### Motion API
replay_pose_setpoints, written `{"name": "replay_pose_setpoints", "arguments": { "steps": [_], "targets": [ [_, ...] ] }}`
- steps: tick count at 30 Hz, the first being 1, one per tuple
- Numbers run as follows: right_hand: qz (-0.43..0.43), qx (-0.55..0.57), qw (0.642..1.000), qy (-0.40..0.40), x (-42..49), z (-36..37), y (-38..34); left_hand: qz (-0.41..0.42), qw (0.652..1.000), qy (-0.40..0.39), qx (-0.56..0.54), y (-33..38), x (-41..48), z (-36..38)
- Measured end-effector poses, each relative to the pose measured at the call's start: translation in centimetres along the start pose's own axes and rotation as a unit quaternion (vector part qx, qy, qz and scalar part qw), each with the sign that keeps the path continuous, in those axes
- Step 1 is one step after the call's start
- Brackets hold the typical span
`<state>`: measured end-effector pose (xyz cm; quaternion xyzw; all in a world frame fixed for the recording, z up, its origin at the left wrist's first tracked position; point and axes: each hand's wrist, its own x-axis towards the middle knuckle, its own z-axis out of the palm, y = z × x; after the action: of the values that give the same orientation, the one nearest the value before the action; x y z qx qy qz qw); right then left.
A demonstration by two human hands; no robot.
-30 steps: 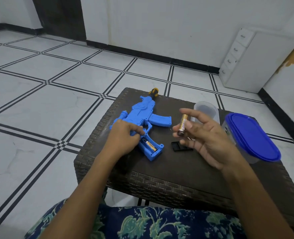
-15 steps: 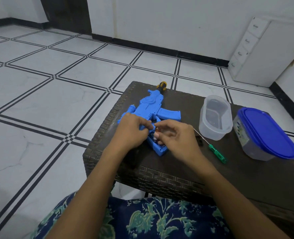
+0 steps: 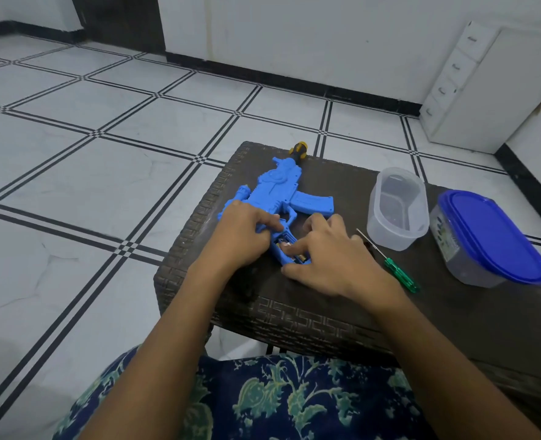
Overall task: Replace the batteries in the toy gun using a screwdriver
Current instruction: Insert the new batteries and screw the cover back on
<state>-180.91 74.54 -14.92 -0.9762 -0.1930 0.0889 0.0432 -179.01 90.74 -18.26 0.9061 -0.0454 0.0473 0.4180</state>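
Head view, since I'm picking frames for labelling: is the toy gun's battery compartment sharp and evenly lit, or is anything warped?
Head view: soft even light, no glare; the toy gun looks sharp, but the right hand half covers its compartment; wide-angle lens stretches the floor tiles towards the edges.

a room in a home: white tiled floor (image 3: 110,173) with black lines, a low dark woven table (image 3: 294,315), a white drawer cabinet (image 3: 472,90) against the wall.

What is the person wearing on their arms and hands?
Nothing that shows: the left hand and right hand have no gloves, rings or watch, and both forearms show no sleeves. Dark blue cloth with a green leafy print covers the lap.
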Motion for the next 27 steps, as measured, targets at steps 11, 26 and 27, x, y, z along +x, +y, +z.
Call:
{"name": "replay_pose_setpoints", "arguments": {
  "steps": [11, 26, 27],
  "targets": [
    [-0.033, 0.041, 0.997, 0.058, 0.1, 1.3, 0.9, 0.016, 1.000, -0.010, -0.003, -0.1, -0.1, -0.1],
    [0.185, 0.165, 0.960, 0.127, -1.5, 1.2, 7.9, -0.107, 0.990, -0.008, 0.096, 2.3, 0.5, 1.8],
    [0.174, 0.150, 0.967, 0.111, -1.4, 1.2, 7.8, -0.110, 0.988, -0.007, 0.104, 2.4, 0.5, 1.8]
  ]
}}
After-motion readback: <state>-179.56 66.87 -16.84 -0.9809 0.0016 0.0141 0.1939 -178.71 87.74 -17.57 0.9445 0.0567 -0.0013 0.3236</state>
